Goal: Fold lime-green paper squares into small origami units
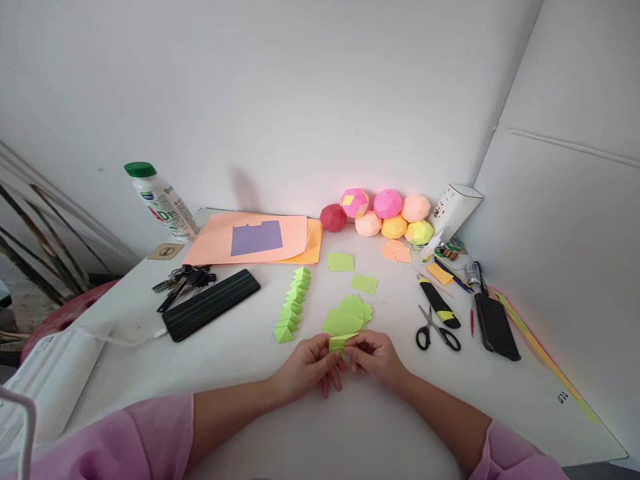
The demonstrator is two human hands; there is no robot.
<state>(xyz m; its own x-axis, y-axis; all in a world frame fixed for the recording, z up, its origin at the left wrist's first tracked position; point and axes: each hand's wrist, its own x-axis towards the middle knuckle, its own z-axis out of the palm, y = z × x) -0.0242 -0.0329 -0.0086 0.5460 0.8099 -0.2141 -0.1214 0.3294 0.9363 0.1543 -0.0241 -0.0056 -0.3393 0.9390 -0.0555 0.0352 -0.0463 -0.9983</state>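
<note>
Between my two hands is a small green paper piece [340, 343], partly folded, with its upper right edge raised. My left hand [313, 363] pinches its left side between thumb and fingers. On the other side, my right hand [377, 357] grips the right end with thumb and forefinger. Just beyond my fingertips lies a loose pile of green paper sheets [345, 317]. To the left runs a row of folded green paper units [291, 307], lined up close together. Farther back are a green sheet [365, 283] and a small green stack [341, 261].
Several faceted paper balls [388, 203] stand by the wall. At right lie scissors [433, 327], a box cutter [439, 303] and a phone [497, 327]. At left are a black power bank [211, 305], keys [185, 283], a bottle [165, 207] and orange paper sheets [210, 240].
</note>
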